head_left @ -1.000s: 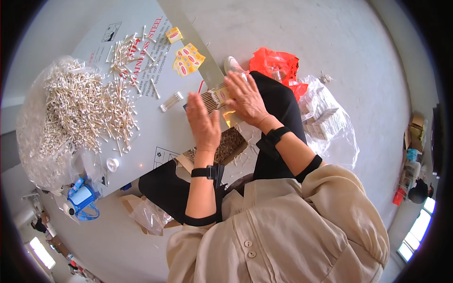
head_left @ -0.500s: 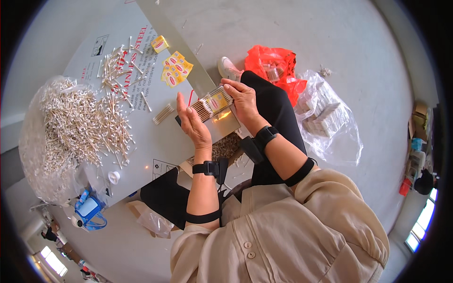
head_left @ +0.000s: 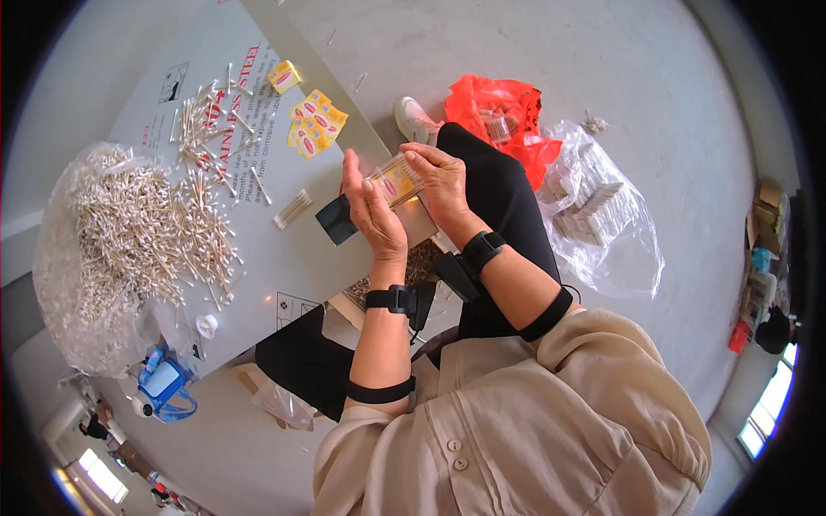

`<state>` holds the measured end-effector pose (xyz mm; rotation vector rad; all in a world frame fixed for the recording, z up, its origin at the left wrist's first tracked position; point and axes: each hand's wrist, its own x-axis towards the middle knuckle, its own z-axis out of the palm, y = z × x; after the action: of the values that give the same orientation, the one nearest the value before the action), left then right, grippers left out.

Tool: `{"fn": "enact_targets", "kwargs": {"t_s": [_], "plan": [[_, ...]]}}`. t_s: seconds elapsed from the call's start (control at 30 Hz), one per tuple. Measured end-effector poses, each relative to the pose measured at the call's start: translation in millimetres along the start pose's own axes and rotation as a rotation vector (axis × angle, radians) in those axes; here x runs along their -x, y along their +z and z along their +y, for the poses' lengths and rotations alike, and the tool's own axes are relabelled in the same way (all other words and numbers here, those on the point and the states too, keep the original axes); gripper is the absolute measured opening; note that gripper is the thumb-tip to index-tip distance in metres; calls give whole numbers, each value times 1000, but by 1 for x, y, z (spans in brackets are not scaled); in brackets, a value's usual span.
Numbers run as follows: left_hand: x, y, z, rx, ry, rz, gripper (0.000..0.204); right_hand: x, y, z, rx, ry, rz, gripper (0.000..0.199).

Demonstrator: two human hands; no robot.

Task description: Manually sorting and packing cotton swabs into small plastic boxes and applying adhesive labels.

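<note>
Between my hands, above the table's edge, is a clear pack of cotton swabs (head_left: pixel 413 172) with a yellow card (head_left: pixel 395 186) inside. My right hand (head_left: pixel 443 182) grips its far right end, with the fingers bent over the top. At the other end my left hand (head_left: pixel 375 211) stands with fingers stretched out straight, its thumb and palm side against the pack. Part of the pack is hidden behind the hands. A dark, flat square piece (head_left: pixel 335 221) lies beside my left hand. Left of it, a small row of cotton swabs (head_left: pixel 293 209) rests on the table.
A large heap of loose swabs (head_left: pixel 129 228) spills from a clear bag on the table (head_left: pixel 249 249). Yellow cards (head_left: pixel 315 125) and a small yellow stack (head_left: pixel 284 76) lie farther off. On the floor are a red bag (head_left: pixel 490 99) and a clear bag of packs (head_left: pixel 598 206).
My left hand has moved right, closer to my right hand, and the swab ends that stuck out are now covered. The dark square piece has come into sight.
</note>
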<state>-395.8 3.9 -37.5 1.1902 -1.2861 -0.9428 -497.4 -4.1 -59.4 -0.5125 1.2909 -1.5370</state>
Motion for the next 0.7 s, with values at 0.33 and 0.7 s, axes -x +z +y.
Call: {"fn": "enact_targets", "kwargs": {"t_s": [0.33, 0.7], "plan": [[3, -23, 3, 10, 65, 54, 46, -11, -16, 1, 165, -185, -8, 18], [38, -200, -11, -735, -35, 406, 32, 34, 92, 0, 916, -836, -604, 31]]}}
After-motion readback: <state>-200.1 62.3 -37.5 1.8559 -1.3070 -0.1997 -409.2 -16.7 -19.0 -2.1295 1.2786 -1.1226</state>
